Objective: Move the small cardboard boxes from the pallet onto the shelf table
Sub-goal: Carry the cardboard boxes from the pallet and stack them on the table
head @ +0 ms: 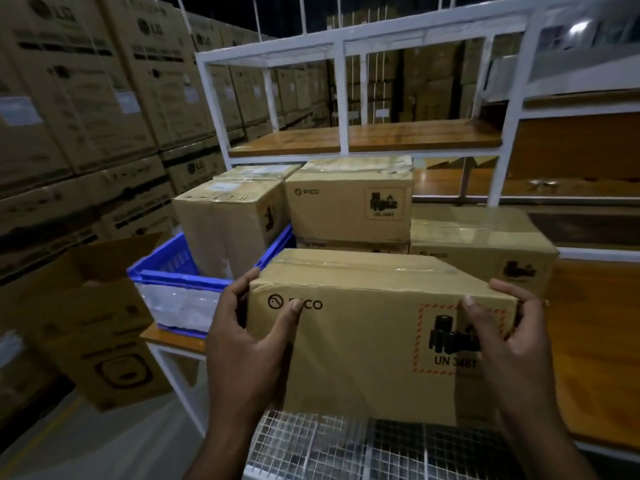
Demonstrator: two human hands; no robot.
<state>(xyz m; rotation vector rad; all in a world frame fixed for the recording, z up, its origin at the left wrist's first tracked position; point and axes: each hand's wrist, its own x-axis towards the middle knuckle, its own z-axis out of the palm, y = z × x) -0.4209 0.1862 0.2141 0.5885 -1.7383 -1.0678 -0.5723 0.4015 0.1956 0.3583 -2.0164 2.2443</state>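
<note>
While both hands hold it by its ends, the small cardboard box (360, 327) sits in the foreground of the head view, above a wire mesh surface (346, 448) at the bottom of the picture; whether it rests on the mesh or hangs just over it cannot be told. The left hand (249, 337) grips the box's left end, thumb pressed on the front face over the PICO print and fingers curled round the side edge. The right hand (509, 337) grips the right end, thumb on the red-bordered UN 3481 battery label and fingers wrapped over the top corner.

Behind it stand more boxes of the same kind on the wooden top of the white-framed shelf table (588, 341): a second PICO box (349, 209) stacked on another at the centre, a third PICO box (485, 244) low at the right, just behind the held one. To the left, an upright box (225, 230) stands inside a blue plastic crate (166, 271), which sits on the table's left end. The upper wooden shelf (367, 136) runs across the frame above them.

Along the left rise tall stacks of large LG cartons (79, 98), and an opened carton (100, 323) stands on the floor beside the table.
</note>
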